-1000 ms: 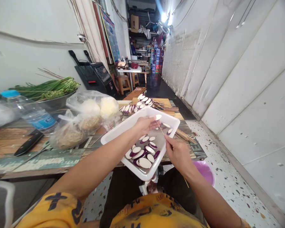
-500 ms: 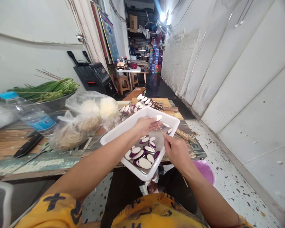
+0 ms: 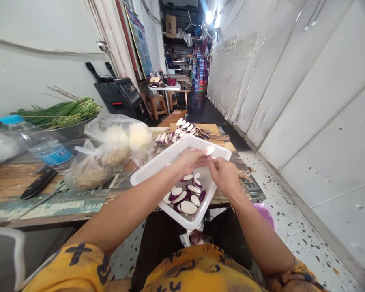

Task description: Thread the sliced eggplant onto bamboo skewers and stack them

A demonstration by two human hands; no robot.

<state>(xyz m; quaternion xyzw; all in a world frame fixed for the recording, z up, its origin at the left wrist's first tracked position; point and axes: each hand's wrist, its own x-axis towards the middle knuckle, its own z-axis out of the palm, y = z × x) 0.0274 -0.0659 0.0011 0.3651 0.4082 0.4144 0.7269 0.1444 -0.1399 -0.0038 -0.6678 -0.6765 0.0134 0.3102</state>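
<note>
Over the far part of a white plastic tub (image 3: 146,175), my left hand (image 3: 196,159) pinches a pale oval eggplant slice (image 3: 210,151). Close beside it, my right hand (image 3: 225,174) is closed on a thin wooden skewer (image 3: 209,158), whose upper end meets the slice. Its other end shows below my right wrist. Several purple-edged eggplant slices (image 3: 188,207) lie in shallow water in the tub. Skewered eggplant slices (image 3: 182,129) rest on a wooden board (image 3: 211,129) behind it. More bare skewers (image 3: 243,174) lie right of the tub.
On the table's left are a black-handled knife (image 3: 39,184), a water bottle (image 3: 48,150), bagged vegetables (image 3: 112,148) and a bowl (image 3: 76,132) of green stalks. A purple basin (image 3: 265,215) stands on the floor at right. A white wall (image 3: 307,101) runs along the right side.
My right hand has moved up and closer to my left hand, and less skewer shows between them. The held slice has shifted slightly right.
</note>
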